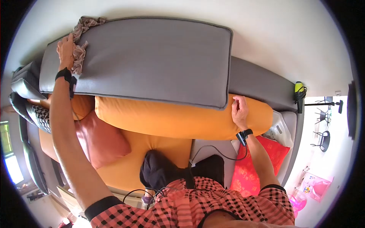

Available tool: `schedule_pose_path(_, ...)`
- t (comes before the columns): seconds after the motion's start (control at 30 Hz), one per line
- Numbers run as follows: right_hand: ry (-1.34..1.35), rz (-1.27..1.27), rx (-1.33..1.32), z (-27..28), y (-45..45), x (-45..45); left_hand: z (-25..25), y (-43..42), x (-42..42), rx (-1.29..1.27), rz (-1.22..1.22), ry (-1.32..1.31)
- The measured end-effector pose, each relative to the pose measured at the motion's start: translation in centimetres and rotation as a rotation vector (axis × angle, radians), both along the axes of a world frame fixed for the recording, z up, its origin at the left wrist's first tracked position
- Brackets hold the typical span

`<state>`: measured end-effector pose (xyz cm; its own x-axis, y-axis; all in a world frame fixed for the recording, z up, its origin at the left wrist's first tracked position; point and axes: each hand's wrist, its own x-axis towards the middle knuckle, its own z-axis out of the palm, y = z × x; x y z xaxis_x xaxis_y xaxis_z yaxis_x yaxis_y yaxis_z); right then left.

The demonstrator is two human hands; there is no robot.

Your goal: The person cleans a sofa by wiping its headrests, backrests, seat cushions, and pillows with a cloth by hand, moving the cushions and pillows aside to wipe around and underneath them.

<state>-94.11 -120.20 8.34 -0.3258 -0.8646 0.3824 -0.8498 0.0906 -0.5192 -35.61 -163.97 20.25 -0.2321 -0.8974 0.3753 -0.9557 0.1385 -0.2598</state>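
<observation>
My left hand [65, 52] is closed on a crumpled brownish checked cloth [79, 57] at the upper left of a large grey seat cushion [152, 57]. More of the cloth hangs over the cushion's top edge. This cushion leans back toward the wall, its lower edge resting on a long orange cushion [171, 119]. Beside the grey cushion's lower right corner, my right hand [239, 112] rests against the orange cushion, fingers slightly bent and apart from the thumb. Whether its fingertips touch the grey edge I cannot tell.
A reddish pillow [104, 140] lies at left, near dark cushions and a patterned one. On the right are a red patterned cushion [258, 163], a white plastic bag [279, 129] and a yellow-green and black device [299, 93] on the sofa back. Cables [216, 148] run by my legs.
</observation>
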Motion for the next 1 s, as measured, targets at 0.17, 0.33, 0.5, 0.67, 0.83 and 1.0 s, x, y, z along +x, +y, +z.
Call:
schedule_pose_path(0.17,-0.014,-0.037,-0.006,0.4,0.1,-0.2,-1.9,3.1,-0.6,-0.112,-0.321,0.313)
schedule_pose_path(0.33,-0.017,-0.011,-0.039,0.4,-0.1,-0.4,-0.2,17.1,-14.6,-0.081,-0.374,0.513)
schedule_pose_path(0.5,-0.047,-0.012,-0.07,0.3,0.3,-0.4,0.5,26.7,-30.8,0.0,-0.47,0.592)
schedule_pose_path(0.67,-0.074,0.011,-0.091,0.2,0.5,-0.8,1.5,29.6,-41.2,0.135,-0.927,0.58)
schedule_pose_path(0.83,-0.087,-0.001,-0.096,0.0,0.5,-0.6,2.7,26.6,-37.7,0.209,-1.015,0.566)
schedule_pose_path(1.0,-0.051,0.022,-0.056,-0.3,0.6,-0.6,3.4,17.8,-28.5,0.11,-0.771,0.369)
